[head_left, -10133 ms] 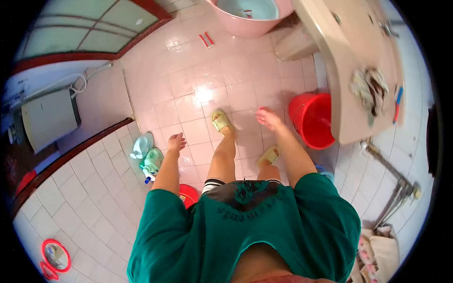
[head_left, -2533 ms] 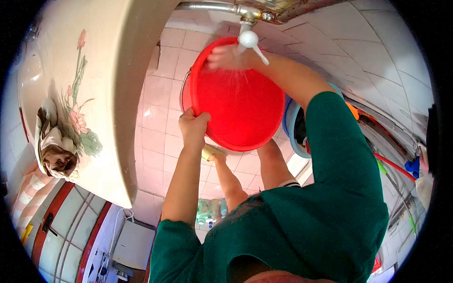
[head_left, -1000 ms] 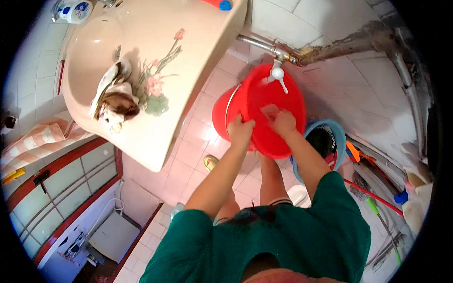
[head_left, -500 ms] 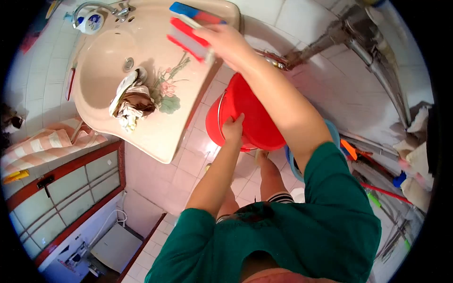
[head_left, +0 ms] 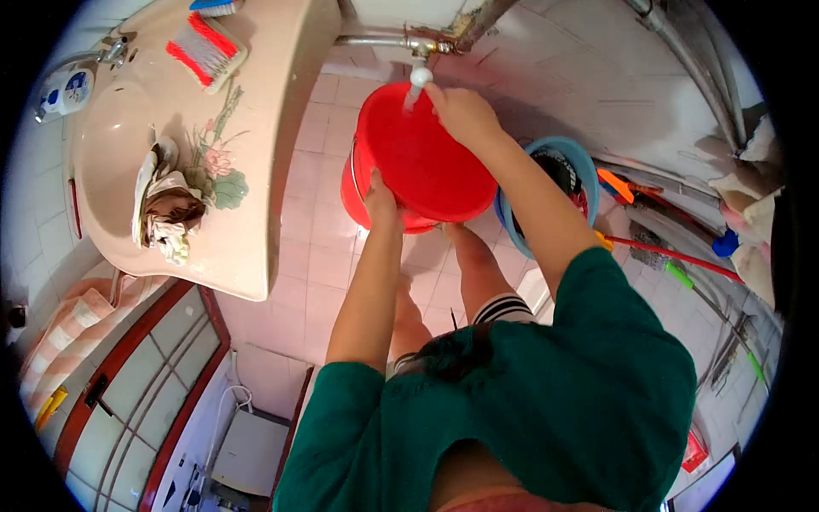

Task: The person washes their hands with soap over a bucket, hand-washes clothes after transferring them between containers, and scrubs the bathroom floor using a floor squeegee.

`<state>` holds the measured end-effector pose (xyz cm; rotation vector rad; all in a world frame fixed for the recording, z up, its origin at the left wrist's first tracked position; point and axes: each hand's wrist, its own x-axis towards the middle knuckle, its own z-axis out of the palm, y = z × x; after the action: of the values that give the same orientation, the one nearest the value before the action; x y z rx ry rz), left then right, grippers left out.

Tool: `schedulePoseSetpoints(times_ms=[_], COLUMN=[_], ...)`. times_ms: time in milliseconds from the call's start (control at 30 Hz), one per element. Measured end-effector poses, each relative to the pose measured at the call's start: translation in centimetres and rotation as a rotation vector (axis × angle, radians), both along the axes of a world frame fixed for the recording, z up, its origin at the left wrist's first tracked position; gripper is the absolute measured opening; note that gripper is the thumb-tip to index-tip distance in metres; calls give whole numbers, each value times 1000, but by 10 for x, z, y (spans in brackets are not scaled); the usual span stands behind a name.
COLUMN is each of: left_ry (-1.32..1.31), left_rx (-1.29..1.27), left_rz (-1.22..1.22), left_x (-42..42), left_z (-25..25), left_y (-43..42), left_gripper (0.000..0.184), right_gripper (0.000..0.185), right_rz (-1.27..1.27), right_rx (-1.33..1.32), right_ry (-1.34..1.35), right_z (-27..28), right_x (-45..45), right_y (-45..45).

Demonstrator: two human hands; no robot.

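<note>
item one: red bucket (head_left: 461, 175), the landmark of this entry, in front of me above the pink tiled floor (head_left: 303, 205); mouth toward my camera, thin metal bail (head_left: 356, 166) at its left side. its tilt i cannot tell.

item two: my left hand (head_left: 380, 203), bare, at the bucket's near left edge; grip closed on the rim, just beside the bail.

item three: my right hand (head_left: 469, 118), bare, over the bucket's far right edge; fingers touching the white tap (head_left: 421, 78) just beside its round knob. whether this grip is pinched around the lever, i cannot tell from here.

item four: that tap, on a metal pipe (head_left: 375, 40) beyond the bucket, spout over the mouth.

left of the bucket: one beige washbasin (head_left: 247, 269) with printed flowers. on it, farther out from the bucket, i list a scrubbing brush (head_left: 206, 51) with red and pale bristles, a blue brush (head_left: 215, 8) partly cut off by the view's edge, and a crumpled brown-and-white cloth (head_left: 175, 209).

right of the bucket, just beside it: one light blue tub (head_left: 514, 226), dark fabric (head_left: 559, 171) inside, my right forearm crossing in front.

farther right of the bucket: an orange tool head (head_left: 616, 185) and a red pole (head_left: 674, 258).

well apart from the bucket, lower left: a striped towel (head_left: 77, 333), pale orange and white.
</note>
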<state>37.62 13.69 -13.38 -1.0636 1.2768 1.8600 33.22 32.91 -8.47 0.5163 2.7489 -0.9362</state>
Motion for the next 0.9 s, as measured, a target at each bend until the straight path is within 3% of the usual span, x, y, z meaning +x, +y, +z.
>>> schedulePoseSetpoints(times_ms=[67,100,167,233,300,333,367,433,467,533,633,700,767,900], left_ry=[5,26,13,10,4,133,27,3,-4,0,-26,1,-3,79], left_rx=[8,26,18,13,-15,32,46,29,24,-52,-210,-213,-449,-544], left_rz=[5,16,28,38,55,64,109,154,147,219,186,243,-32,-232], left_x=[5,8,14,19,28,37,40,51,57,63,54,35,11,-23], left_z=[-4,-6,-12,-15,-21,-43,-29,-25,-25,-26,-26,-26,-34,-68], left_y=[-4,-6,-9,-18,-40,-60,-66,-80,-87,-94,-109,-102,-93,-81], left_gripper=[48,48,47,46,44,44,45,48,48,47,45,40,32,27], right_gripper=[35,35,34,34,45,62,66,45,45,36,29,33,34,43], right_rz=[113,114,-282,-300,181,252,486,471,465,209,369,303,171,254], right_rx=[233,225,-308,-1024,-608,-455,-410,-229,-236,-298,-321,-392,-514,-747], right_ry=[9,-3,-141,-143,-420,-443,-536,-402,-407,-563,-428,-486,-332,-382], right_z=[-9,-22,-47,-43,-21,-25,-49,-64,-66,-72,-82,-109,-122,-157], right_x=[-12,-19,-24,4,53,91,122,172,178,175,173,165,147,109], right_y=[-18,-29,-50,-60,-88,-105,-116,-142,-153,-176,-192,-200,-191,-172])
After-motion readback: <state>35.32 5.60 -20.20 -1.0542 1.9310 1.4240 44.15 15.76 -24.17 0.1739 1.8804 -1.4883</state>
